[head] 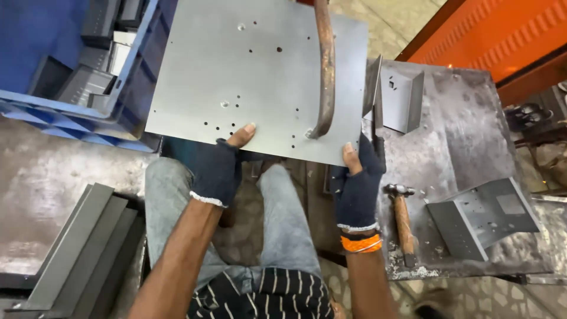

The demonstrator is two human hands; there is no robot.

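Two gloved hands grip one flat grey metal sheet by its near edge, held above the lap w/ small punched holes across it. Left hand pinches the edge, thumb on top; right hand does the same at the near right corner. Rusty curved bar comes down from the top, tip approx. touching the sheet near a hole, though contact is hard to confirm. Hammer lies on the worn steel bench, beside a bent bracket. Blue crate at left holds more folded parts.
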